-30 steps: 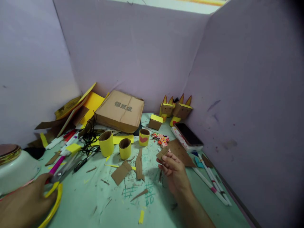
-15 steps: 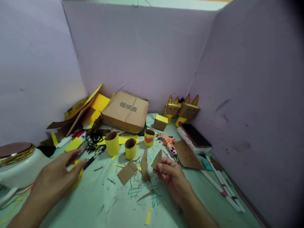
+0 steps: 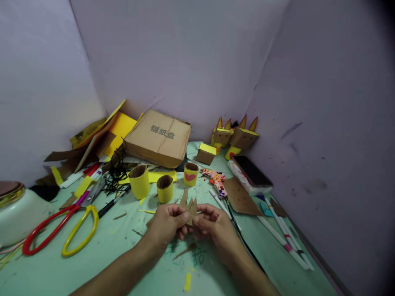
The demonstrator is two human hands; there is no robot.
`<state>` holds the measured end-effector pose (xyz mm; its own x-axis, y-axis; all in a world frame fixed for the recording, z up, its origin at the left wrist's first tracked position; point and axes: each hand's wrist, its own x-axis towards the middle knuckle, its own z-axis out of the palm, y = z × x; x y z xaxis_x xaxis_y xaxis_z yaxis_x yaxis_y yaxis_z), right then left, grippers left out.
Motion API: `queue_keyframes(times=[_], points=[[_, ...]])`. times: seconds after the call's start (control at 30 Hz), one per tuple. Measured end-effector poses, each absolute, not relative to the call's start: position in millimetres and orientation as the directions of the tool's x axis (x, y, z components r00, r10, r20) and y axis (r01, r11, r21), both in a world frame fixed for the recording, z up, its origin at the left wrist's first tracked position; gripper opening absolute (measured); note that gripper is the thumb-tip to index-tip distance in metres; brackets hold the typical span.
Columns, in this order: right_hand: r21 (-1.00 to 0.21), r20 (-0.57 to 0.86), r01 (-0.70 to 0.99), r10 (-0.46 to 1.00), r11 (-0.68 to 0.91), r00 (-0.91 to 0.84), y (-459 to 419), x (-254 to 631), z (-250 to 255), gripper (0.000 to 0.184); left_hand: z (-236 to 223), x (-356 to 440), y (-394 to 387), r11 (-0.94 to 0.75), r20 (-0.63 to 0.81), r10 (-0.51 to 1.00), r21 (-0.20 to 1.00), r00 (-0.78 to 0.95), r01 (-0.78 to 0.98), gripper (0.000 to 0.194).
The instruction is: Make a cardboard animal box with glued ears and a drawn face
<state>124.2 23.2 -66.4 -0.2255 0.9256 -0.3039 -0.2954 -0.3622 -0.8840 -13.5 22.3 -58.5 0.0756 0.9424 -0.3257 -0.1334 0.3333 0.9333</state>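
Observation:
Small pointed cardboard pieces (image 3: 193, 210) are pinched between my two hands, low over the middle of the table. My left hand (image 3: 165, 228) has thumb and fingers closed on their left side. From the right, my right hand (image 3: 217, 226) grips them the same way. Their lower part is hidden by my fingers. Another cardboard strip (image 3: 184, 198) shows just behind. Scissors (image 3: 93, 192) with one red and one yellow handle lie partly open at the left. Beyond my hands stand two yellow-covered cardboard tubes (image 3: 139, 187) and a third tube (image 3: 191, 176) with a red heart.
A cardboard box (image 3: 159, 137) lies at the back. Two horned cardboard figures (image 3: 245, 139) stand back right, near a small yellow-topped box (image 3: 206, 156). A floral-patterned glue gun (image 3: 218, 185) trails a black cord. A phone (image 3: 251, 172) and white markers (image 3: 285, 240) lie right.
My left hand has let go of the scissors at the left and come to the middle. It now grips cardboard together with my right hand. The view has shifted slightly.

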Motion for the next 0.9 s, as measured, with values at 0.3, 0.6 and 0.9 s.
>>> queue_keyframes(times=[0.3, 0.6, 0.9], points=[[-0.918, -0.314, -0.244, 0.949, -0.314, -0.039, 33.8, 131.8, -65.8, 0.02, -63.1, -14.5, 15.2, 0.333, -0.344, 0.939, 0.915, -0.01, -0.23, 0.023], [-0.928, -0.2, -0.268, 0.954, -0.258, -0.224, 31.8, 121.6, -73.5, 0.036, -72.7, -6.8, 20.2, 0.325, -0.335, 0.941, 0.933, -0.045, -0.155, 0.025], [-0.954, -0.197, -0.19, 0.961, -0.234, -0.192, 31.1, 121.1, -80.1, 0.046, -82.1, -0.1, 16.7, 0.254, -0.262, 0.963, 0.96, -0.058, -0.121, 0.038]])
